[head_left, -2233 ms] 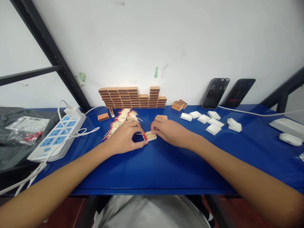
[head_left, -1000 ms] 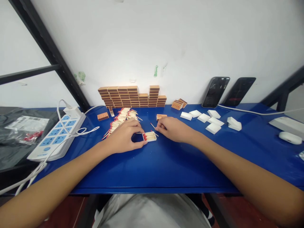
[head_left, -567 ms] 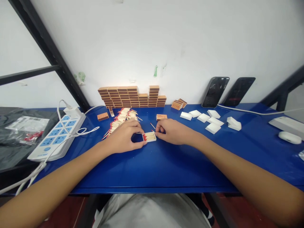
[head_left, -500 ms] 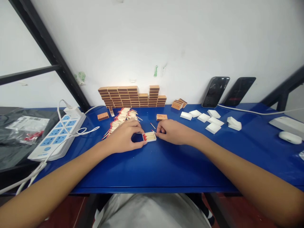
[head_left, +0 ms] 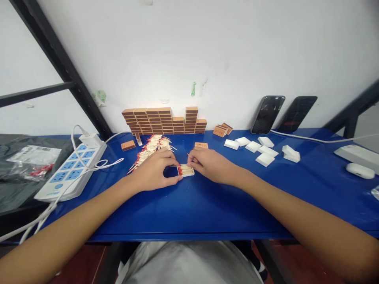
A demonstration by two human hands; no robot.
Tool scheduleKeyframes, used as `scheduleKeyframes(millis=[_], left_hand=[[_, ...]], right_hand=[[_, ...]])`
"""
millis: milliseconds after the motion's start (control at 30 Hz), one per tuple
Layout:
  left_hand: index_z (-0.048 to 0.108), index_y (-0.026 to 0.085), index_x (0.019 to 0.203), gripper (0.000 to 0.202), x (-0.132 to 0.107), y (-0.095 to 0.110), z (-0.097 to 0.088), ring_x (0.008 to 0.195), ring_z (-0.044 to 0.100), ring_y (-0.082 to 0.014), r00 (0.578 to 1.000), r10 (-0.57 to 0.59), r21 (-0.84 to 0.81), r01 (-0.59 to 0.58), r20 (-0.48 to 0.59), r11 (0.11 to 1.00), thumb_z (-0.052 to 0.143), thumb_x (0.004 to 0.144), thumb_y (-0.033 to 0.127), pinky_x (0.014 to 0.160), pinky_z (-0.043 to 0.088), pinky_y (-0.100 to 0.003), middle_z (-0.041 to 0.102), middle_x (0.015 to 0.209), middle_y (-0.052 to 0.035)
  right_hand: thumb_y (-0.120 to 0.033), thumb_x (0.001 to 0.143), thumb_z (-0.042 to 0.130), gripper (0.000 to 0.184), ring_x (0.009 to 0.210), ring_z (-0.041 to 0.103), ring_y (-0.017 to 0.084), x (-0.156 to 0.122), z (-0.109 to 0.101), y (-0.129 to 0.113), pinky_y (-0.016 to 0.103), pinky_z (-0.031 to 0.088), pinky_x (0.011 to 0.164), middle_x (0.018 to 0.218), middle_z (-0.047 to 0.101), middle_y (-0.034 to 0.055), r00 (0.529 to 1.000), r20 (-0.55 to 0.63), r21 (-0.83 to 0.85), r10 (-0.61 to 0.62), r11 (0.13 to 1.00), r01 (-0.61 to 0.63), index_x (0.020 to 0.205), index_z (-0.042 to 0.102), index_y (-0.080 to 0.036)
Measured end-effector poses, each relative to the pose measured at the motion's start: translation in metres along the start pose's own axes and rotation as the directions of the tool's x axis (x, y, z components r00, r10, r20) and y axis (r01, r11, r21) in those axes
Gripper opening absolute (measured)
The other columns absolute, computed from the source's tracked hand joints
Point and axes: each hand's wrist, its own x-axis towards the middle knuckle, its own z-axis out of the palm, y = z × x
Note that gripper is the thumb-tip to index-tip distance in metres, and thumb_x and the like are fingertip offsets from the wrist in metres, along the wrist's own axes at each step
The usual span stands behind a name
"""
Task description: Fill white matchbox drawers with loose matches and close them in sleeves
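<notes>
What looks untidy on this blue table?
Red-tipped wooden matches lie in a loose heap beside the left hand, which grips a white cardboard tray of matches. A few brown matchboxes lean askew right of the neatly stacked ones.

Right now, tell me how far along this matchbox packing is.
Done: closed matchboxes are stacked against the wall. In hand: the left hand grips an open tray of matches, with the right hand at its far edge. Left: a pile of loose matches and several white trays lie on the blue table.

Bright even indoor light, soft shadows, sharp centre, wide-angle bending at edges, mild tabletop sheen
</notes>
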Motion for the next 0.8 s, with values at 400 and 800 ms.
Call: scheduleKeyframes(millis=[400, 800], left_hand=[[0.078, 0.022, 0.104, 0.026, 0.0, 0.001, -0.001, 0.1, 0.062, -0.0235, 1.0, -0.014, -0.002, 0.014, 0.012, 1.0, 0.076, 0.088, 0.043, 0.091, 0.053, -0.039, 0.068, 0.099, -0.0056], [0.078, 0.022, 0.103, 0.028, 0.0, 0.004, 0.0, 0.101, 0.063, -0.0244, 1.0, -0.028, -0.001, 0.028, -0.007, 1.0, 0.075, 0.09, 0.047, 0.093, 0.053, -0.041, 0.07, 0.101, -0.0066]], right_hand=[[-0.021, 0.098, 0.061, 0.009, 0.081, 0.059, 0.016, 0.0, -0.009, 0.003, 0.028, 0.04, 0.07, 0.093, 0.066, 0.0039, 0.997, -0.042, -0.008, -0.069, 0.998, 0.068, 0.09, 0.066, -0.02], [-0.037, 0.089, 0.072, 0.049, 0.121, 0.061, 0.035, 0.012, -0.021, 0.07, 0.048, 0.05, 0.102, 0.131, 0.063, 0.0211, 0.995, -0.093, -0.172, 0.026, 0.984, -0.041, 0.13, 0.064, -0.012]])
